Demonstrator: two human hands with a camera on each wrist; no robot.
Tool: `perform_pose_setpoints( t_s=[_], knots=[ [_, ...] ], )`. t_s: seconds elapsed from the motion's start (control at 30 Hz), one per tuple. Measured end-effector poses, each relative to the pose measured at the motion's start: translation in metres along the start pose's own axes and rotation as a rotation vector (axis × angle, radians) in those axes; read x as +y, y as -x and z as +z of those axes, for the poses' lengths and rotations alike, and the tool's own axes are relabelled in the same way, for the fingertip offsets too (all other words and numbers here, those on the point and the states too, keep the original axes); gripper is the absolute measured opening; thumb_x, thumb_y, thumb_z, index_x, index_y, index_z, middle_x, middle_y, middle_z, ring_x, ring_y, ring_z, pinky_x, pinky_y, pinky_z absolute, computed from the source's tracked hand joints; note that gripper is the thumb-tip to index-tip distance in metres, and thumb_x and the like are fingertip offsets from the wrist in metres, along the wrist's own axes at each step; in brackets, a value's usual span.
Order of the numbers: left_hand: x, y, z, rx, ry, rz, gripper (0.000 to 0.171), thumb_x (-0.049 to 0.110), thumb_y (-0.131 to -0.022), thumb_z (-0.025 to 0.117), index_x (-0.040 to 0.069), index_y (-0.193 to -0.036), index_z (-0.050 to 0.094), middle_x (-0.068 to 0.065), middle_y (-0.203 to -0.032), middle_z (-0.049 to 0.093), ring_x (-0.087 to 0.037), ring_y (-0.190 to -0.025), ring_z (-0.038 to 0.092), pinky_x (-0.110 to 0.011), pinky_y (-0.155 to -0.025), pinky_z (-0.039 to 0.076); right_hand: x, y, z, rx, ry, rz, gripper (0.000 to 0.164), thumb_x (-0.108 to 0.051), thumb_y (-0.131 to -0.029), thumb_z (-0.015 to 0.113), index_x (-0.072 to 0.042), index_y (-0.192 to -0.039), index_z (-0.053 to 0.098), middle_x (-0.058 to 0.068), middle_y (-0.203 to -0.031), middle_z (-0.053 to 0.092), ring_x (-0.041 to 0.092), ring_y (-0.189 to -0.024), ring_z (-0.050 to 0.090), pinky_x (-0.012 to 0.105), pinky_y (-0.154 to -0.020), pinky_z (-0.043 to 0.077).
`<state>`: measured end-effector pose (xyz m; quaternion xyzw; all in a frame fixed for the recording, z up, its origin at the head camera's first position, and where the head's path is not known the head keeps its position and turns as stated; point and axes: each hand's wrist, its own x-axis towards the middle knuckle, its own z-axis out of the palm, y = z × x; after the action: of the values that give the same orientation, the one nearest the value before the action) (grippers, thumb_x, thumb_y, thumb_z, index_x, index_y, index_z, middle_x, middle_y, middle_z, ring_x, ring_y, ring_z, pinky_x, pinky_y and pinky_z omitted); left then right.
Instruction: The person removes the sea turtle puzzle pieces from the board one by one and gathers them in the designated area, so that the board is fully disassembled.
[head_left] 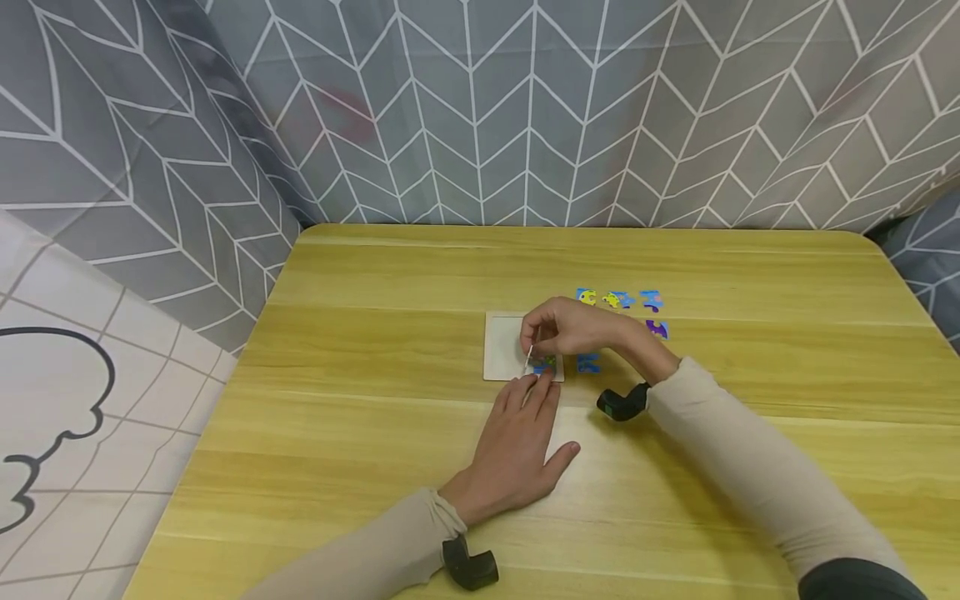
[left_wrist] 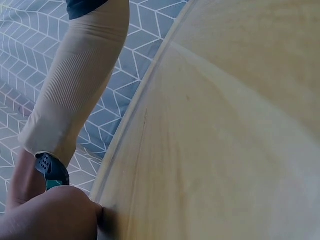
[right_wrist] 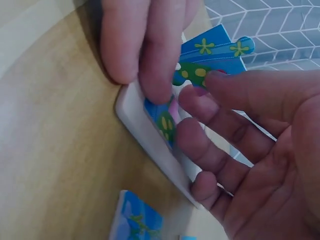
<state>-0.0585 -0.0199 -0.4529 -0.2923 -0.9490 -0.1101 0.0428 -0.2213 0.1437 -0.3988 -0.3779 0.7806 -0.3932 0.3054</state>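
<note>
My right hand (head_left: pixel 573 327) pinches a blue jigsaw piece (right_wrist: pixel 212 45) with yellow flowers and a green patch between thumb and index finger. It holds that piece tilted on edge over a white puzzle tray (head_left: pixel 501 350). Another blue and green piece (right_wrist: pixel 162 125) lies in the tray's near right corner. Flat and outstretched, my left hand (head_left: pixel 517 450) rests its fingertips on the tray's near edge and by the laid piece. The left wrist view shows only part of a hand, not the tray.
Right of the tray lie several loose pieces: a blue one (head_left: pixel 588 364) close beside it, a purple one (head_left: pixel 657 329), and a row with a yellow-patterned piece (head_left: pixel 587 297) farther back. A wooden table (head_left: pixel 360 350) carries everything; a patterned grey curtain (head_left: pixel 510 108) hangs behind.
</note>
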Motion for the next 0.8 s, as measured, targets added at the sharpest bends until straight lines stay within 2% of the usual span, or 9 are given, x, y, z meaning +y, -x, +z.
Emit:
perform_pose_setpoints(
  t_s=[0.33,0.57,0.67,0.8],
  knots=[
    [0.000,0.001,0.000,0.006,-0.006,0.005,0.075,0.056,-0.103,0.044,0.003,-0.156,0.038,-0.012,-0.166,0.033,-0.029,-0.151,0.031,-0.047,-0.123,0.024,0.008,0.008,0.000,0.099,-0.024,-0.049,0.012,-0.004,-0.099,0.062,-0.003,-0.103,0.074,0.013,-0.093,0.071,0.019,-0.076,0.060,0.025,-0.074,0.053],
    [0.000,0.001,-0.002,-0.008,0.002,0.004,0.075,0.056,-0.103,0.043,0.004,-0.157,0.036,-0.012,-0.167,0.031,-0.030,-0.151,0.031,-0.047,-0.124,0.023,0.009,0.024,-0.007,0.195,-0.013,-0.017,0.019,-0.004,-0.101,0.060,-0.002,-0.114,0.074,0.014,-0.104,0.073,0.023,-0.081,0.064,0.026,-0.076,0.053],
    [0.000,0.002,-0.003,-0.019,0.007,-0.001,0.076,0.057,-0.103,0.043,0.004,-0.157,0.036,-0.012,-0.167,0.031,-0.031,-0.152,0.030,-0.047,-0.124,0.023,0.011,0.032,-0.009,0.226,0.014,0.002,0.021,-0.004,-0.101,0.060,-0.004,-0.115,0.074,0.012,-0.108,0.073,0.020,-0.083,0.062,0.026,-0.076,0.052],
    [0.000,0.003,-0.003,-0.025,0.007,-0.005,0.076,0.057,-0.103,0.043,0.005,-0.158,0.035,-0.012,-0.167,0.030,-0.030,-0.152,0.030,-0.047,-0.124,0.023,0.016,0.044,-0.013,0.258,0.038,-0.007,0.022,-0.003,-0.100,0.059,-0.003,-0.117,0.074,0.012,-0.106,0.072,0.014,-0.076,0.054,0.024,-0.071,0.048]
  ],
)
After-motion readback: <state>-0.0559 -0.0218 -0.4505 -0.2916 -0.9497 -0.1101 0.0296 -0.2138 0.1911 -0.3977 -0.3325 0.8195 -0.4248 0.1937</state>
